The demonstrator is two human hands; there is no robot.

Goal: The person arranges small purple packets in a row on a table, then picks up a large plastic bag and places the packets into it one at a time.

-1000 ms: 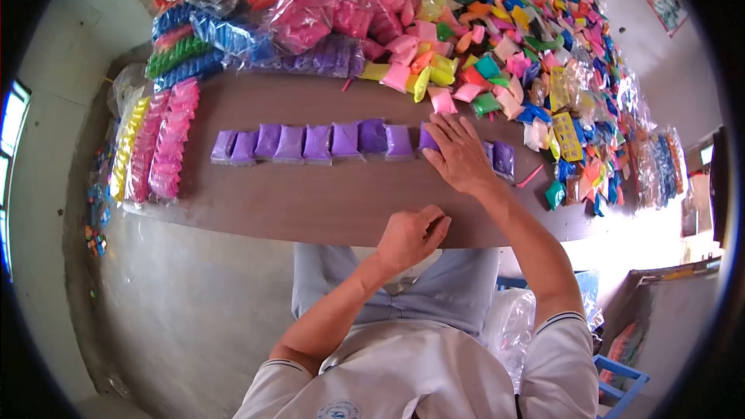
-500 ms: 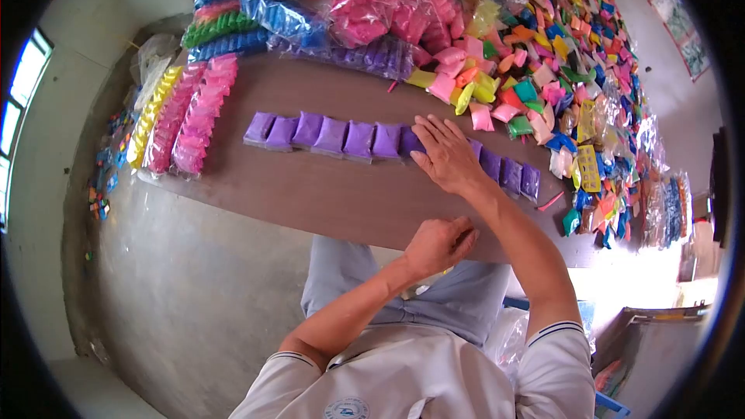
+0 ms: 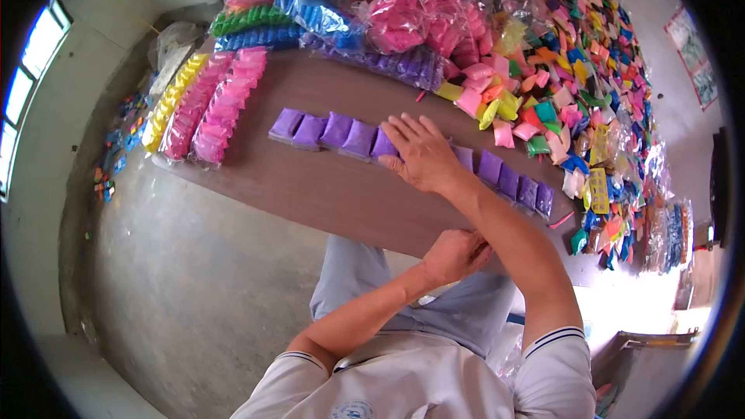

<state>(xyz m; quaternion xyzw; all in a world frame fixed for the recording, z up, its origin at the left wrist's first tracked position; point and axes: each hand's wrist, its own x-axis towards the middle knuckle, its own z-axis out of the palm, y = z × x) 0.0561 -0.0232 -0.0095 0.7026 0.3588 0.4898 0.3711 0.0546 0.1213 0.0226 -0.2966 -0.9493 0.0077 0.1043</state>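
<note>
A row of purple packets point(image 3: 336, 130) in clear plastic film lies across the brown table. My right hand point(image 3: 420, 152) rests palm down over the middle of that row, fingers stretched out and slightly apart, covering some of the packets. Beyond its wrist, more purple packets point(image 3: 508, 181) continue to the right. My left hand point(image 3: 456, 256) is curled into a loose fist at the near table edge, below my right forearm. Nothing shows in its fingers.
Strips of yellow packets point(image 3: 174, 101) and pink packets point(image 3: 226, 112) lie at the table's left end. Bagged pink packets point(image 3: 400, 19) and blue strips point(image 3: 322, 19) are stacked at the back. A large heap of loose multicoloured packets point(image 3: 559, 85) covers the right side.
My right hand has moved left along the purple row, uncovering packets on its right. My left hand stays curled at the table edge. The whole view has shifted a little.
</note>
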